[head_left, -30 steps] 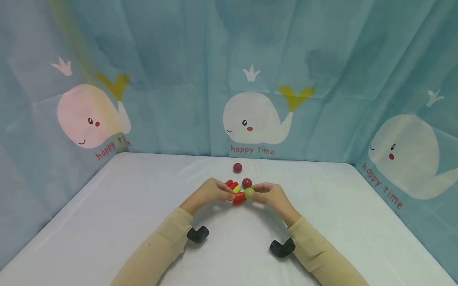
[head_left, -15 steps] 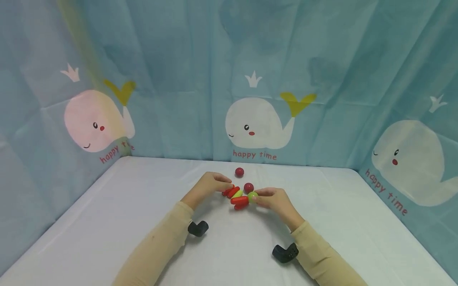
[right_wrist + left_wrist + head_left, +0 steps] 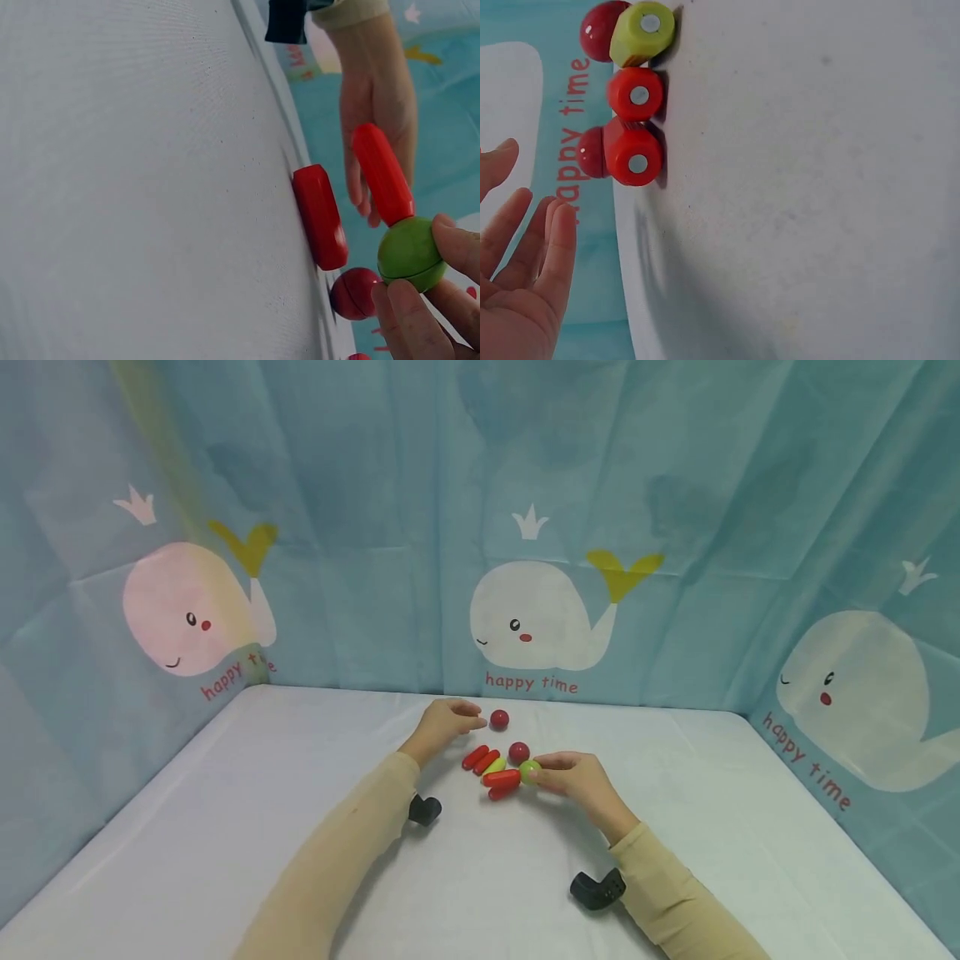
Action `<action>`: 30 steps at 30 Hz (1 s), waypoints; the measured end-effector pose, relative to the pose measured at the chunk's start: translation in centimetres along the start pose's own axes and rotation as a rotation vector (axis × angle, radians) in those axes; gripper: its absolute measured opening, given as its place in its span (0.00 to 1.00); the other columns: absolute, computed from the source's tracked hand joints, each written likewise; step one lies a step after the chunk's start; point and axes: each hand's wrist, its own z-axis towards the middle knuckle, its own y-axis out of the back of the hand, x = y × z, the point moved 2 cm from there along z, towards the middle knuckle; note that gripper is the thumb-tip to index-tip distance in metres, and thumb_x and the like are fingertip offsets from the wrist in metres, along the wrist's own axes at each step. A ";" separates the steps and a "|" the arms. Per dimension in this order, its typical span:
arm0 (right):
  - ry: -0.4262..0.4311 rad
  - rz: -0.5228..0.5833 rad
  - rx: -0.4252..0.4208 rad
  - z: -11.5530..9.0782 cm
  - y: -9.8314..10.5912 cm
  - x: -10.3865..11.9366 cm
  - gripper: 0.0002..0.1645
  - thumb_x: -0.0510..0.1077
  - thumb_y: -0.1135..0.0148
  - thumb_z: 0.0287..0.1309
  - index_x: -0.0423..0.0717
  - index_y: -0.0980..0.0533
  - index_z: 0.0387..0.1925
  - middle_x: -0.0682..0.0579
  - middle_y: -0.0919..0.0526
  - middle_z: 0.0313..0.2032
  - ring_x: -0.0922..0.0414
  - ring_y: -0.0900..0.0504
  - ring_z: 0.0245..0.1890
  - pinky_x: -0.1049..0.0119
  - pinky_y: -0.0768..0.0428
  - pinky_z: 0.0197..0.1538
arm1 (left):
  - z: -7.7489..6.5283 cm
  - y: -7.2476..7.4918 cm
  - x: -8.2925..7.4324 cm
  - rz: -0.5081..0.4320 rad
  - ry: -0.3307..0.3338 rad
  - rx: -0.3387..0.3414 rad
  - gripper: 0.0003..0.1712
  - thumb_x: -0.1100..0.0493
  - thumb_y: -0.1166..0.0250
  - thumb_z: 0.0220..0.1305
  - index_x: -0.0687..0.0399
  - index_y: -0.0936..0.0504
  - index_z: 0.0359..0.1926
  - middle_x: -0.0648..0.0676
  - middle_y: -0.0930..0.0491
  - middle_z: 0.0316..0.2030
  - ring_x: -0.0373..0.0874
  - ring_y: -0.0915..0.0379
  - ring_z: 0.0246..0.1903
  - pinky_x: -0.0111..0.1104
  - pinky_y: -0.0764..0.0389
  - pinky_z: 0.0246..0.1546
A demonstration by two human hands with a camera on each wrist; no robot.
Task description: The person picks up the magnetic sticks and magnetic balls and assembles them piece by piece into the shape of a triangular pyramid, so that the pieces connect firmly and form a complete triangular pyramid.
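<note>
My right hand (image 3: 576, 779) pinches a green ball (image 3: 411, 252) between thumb and fingers. A red faceted rod (image 3: 383, 172) sticks out from that ball, raised over another red rod (image 3: 320, 217) lying on the table. My left hand (image 3: 444, 725) is beside the farther red ball (image 3: 499, 719), fingers extended and holding nothing; the left wrist view shows the same open left hand (image 3: 525, 277). Between the hands lie two more red rods (image 3: 476, 757) and a yellow-green rod (image 3: 495, 766). Pale round discs show on the rod ends in the left wrist view.
A nearer red ball (image 3: 519, 752) rests just behind the green one. The white table (image 3: 465, 877) ends at a blue curtain (image 3: 360, 610) printed with whales. Black wrist-worn pieces (image 3: 597, 890) jut inward from the sleeves.
My left hand has released the raised red rod, passed over the rods on the left and moved back to the far red ball. My right hand keeps hold of the green ball.
</note>
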 end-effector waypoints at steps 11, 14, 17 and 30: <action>0.011 0.040 0.000 0.3 0.4 0.0 0.21 0.44 0.28 0.56 0.37 0.17 0.49 0.45 0.13 0.47 0.58 0.13 0.40 0.60 0.16 0.52 | 1.9 -1.3 -0.3 -0.061 -0.029 -0.020 0.28 0.53 0.31 0.63 0.56 0.23 0.62 0.57 0.21 0.59 0.52 0.22 0.53 0.41 0.20 0.58; 0.014 0.029 -0.007 0.3 0.5 0.1 0.21 0.45 0.28 0.56 0.38 0.17 0.49 0.45 0.13 0.47 0.58 0.13 0.40 0.60 0.16 0.52 | 2.4 -1.7 -0.2 -0.068 -0.019 -0.022 0.29 0.53 0.30 0.62 0.56 0.23 0.62 0.58 0.21 0.60 0.53 0.22 0.52 0.42 0.20 0.57; 0.017 0.022 -0.013 0.3 0.6 0.0 0.20 0.45 0.29 0.56 0.38 0.17 0.49 0.46 0.13 0.47 0.57 0.12 0.41 0.59 0.16 0.52 | 2.8 -1.8 0.0 -0.077 0.006 -0.025 0.29 0.53 0.30 0.61 0.55 0.23 0.63 0.58 0.22 0.61 0.54 0.23 0.54 0.42 0.20 0.58; 0.002 0.014 -0.027 0.3 0.8 0.0 0.22 0.46 0.29 0.57 0.38 0.17 0.50 0.45 0.13 0.48 0.57 0.13 0.41 0.59 0.16 0.53 | 3.7 -3.0 0.3 -0.058 0.050 -0.015 0.32 0.53 0.29 0.60 0.54 0.25 0.65 0.58 0.23 0.61 0.54 0.23 0.56 0.44 0.21 0.59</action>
